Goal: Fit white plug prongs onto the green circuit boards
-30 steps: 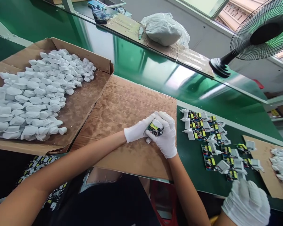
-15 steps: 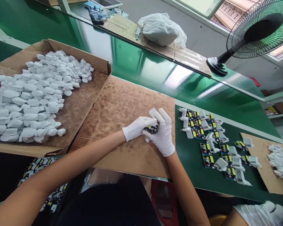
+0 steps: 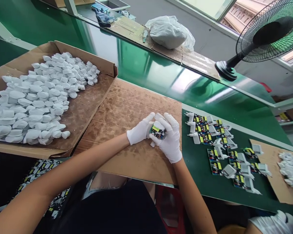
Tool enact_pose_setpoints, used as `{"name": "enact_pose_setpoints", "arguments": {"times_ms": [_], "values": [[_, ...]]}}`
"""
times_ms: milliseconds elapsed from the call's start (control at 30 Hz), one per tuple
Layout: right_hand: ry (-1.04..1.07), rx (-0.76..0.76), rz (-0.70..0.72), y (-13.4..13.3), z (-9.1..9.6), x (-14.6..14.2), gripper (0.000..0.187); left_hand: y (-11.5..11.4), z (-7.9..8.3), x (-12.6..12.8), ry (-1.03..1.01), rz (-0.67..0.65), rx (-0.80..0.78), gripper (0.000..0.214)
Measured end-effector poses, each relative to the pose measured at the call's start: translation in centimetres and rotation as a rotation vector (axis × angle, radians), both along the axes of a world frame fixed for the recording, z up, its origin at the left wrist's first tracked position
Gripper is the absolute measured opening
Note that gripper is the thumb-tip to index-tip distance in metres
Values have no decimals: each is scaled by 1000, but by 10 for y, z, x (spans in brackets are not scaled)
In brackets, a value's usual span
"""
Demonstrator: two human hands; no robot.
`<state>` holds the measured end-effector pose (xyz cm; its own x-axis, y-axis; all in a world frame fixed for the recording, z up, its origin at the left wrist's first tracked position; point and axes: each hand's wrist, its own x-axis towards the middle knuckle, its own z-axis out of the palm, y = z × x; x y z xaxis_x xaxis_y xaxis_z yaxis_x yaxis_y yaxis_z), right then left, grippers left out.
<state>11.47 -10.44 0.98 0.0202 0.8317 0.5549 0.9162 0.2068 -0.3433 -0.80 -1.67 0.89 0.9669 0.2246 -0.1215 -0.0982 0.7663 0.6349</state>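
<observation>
Both my hands wear white gloves and meet over a flat cardboard sheet (image 3: 136, 107). My right hand (image 3: 169, 141) is closed round a small circuit board (image 3: 157, 132) with yellow and black parts, seated in a white plastic piece. My left hand (image 3: 139, 131) is closed against the same board from the left, fingers pinching its edge. To the right, on the green table (image 3: 202, 172), lie several finished circuit boards with white plug pieces (image 3: 222, 149).
An open cardboard box (image 3: 88, 107) at the left holds a heap of white plastic shells (image 3: 36, 100). More boards lie in a tray by my lap (image 3: 39, 175). Another person's gloved hand (image 3: 275, 222) shows bottom right. A fan (image 3: 263, 35) and a plastic bag (image 3: 169, 32) stand behind.
My hands have turned the board slightly, so its yellow part faces up again. The other person's gloved hand has dropped to the bottom right corner.
</observation>
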Motion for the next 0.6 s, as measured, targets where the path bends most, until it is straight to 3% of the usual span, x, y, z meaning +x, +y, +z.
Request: {"name": "enact_pose_setpoints", "arguments": {"times_ms": [133,233,333,500,600], "values": [[24,61,5,-1,-2,-2,65,-7,-4,3,99,27,-31,63],[63,10,-22,-2,-6,-5,66,-13,-10,5,143,177,6,47],[89,-56,-25,-2,-8,-6,69,-15,-12,6,146,223,27,43],[111,-90,-18,-2,-1,3,58,-11,-4,5,125,64,29,65],[294,-200,-28,-4,8,10,44,-9,-1,3,77,-12,97,78]]}}
